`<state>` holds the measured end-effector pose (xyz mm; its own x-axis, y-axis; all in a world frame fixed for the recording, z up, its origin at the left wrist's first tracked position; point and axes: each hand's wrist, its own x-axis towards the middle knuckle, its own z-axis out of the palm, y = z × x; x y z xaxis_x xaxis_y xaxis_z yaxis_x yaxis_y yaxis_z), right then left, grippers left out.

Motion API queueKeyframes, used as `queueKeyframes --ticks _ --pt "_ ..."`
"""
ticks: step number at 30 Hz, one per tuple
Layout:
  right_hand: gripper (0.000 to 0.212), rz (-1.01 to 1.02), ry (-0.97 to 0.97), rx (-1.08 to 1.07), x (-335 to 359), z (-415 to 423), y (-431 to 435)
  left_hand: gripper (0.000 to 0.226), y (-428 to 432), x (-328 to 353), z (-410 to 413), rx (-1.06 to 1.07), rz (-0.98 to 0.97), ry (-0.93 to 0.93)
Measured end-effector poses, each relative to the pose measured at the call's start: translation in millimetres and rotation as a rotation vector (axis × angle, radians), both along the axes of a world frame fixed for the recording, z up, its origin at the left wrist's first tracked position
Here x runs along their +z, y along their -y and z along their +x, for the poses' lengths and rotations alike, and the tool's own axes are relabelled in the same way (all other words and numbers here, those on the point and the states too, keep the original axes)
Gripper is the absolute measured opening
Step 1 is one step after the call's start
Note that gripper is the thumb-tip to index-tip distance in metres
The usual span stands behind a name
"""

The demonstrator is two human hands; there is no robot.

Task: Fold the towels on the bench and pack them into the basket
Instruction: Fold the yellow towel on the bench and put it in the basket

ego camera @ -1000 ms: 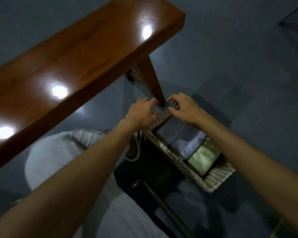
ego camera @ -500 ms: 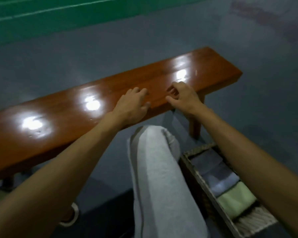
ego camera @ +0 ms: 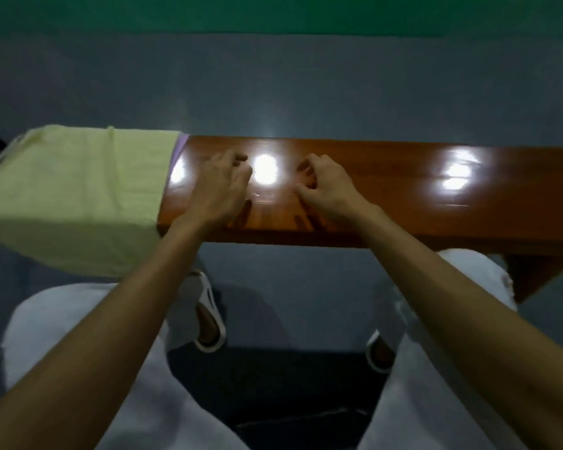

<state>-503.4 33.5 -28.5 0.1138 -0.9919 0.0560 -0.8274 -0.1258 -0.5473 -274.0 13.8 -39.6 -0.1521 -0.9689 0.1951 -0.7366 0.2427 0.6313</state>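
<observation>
A glossy brown wooden bench (ego camera: 403,203) runs across the middle of the head view. A pale yellow towel (ego camera: 75,196) lies spread over its left end and hangs down the near side; a thin purple edge (ego camera: 180,147) of another cloth peeks out beneath it. My left hand (ego camera: 221,186) hovers over the bare bench top just right of the yellow towel, fingers loosely curled, holding nothing. My right hand (ego camera: 322,186) hovers a little further right, also loosely curled and empty. The basket is out of view.
My knees in light grey trousers (ego camera: 78,319) and white slippers (ego camera: 208,313) fill the foreground below the bench. Grey floor lies beyond, with a green band (ego camera: 273,14) along the far edge. A bench leg (ego camera: 533,277) shows at the right.
My view swung left from the basket on the floor to the bench top. Both hands left the basket and came up over the bench; the yellow towel came into view.
</observation>
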Motion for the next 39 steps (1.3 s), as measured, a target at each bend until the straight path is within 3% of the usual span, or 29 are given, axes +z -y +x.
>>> queueKeyframes --ticks 13,19,24,29,33,39 --pt "0.03 -0.086 -0.015 0.214 -16.3 193.5 59.8 0.041 -3.2 -28.9 211.3 0.555 -0.06 0.153" --pt "0.038 -0.132 -0.017 0.156 -26.2 247.7 83.4 0.042 14.8 -34.8 282.0 0.798 0.026 0.229" --pt "0.031 -0.111 0.013 0.008 -36.1 270.8 98.5 0.043 36.0 -35.6 318.1 0.968 0.034 0.212" --pt "0.021 -0.04 0.034 -0.084 -38.5 281.6 110.4 0.012 51.6 -35.4 332.4 1.025 -0.001 0.164" --pt "0.022 -0.002 0.078 -0.095 -32.6 284.0 112.7 0.004 49.9 -28.8 328.7 1.016 -0.089 0.133" --pt "0.016 -0.126 0.448 -0.079 -3.2 259.5 102.4 0.006 45.1 16.6 302.7 0.849 -0.404 -0.048"
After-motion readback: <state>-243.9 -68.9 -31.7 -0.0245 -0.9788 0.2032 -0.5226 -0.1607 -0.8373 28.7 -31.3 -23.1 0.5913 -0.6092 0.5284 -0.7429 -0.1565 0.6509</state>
